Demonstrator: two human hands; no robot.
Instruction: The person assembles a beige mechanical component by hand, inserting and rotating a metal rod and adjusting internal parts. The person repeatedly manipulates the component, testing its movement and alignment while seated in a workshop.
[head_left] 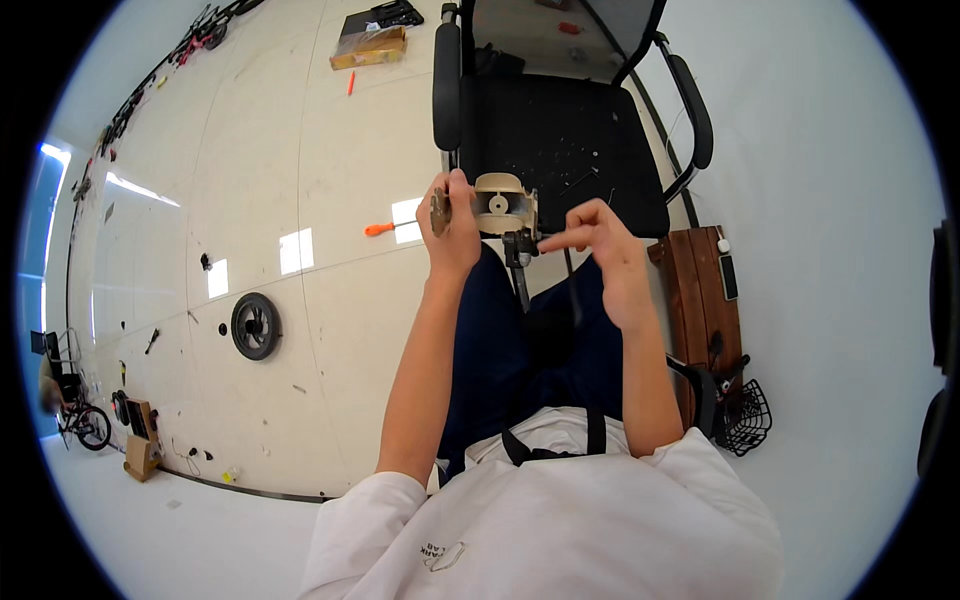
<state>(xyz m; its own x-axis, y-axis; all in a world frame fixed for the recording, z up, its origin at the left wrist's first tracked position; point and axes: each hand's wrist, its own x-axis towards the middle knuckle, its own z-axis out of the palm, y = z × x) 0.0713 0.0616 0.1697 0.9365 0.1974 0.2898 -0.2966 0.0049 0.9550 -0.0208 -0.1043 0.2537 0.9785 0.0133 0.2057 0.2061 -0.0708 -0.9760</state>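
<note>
Pale tiled floor (250,130) all round, black chair (510,110) up front; beige part (499,203) is held up near the chair's close edge, with a black fitting (518,246) already at its lower side; partway done, I'd guess, since loose bits (595,154) lie on the chair; can't tell if anything's tightened; left hand (456,225) grips the beige part's left side; right hand (605,250) looks unloaded, index finger stretched toward the fitting, contact unclear.

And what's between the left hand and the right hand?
In the head view: the beige part, held by the left hand, and the black fitting near the right hand.
</note>
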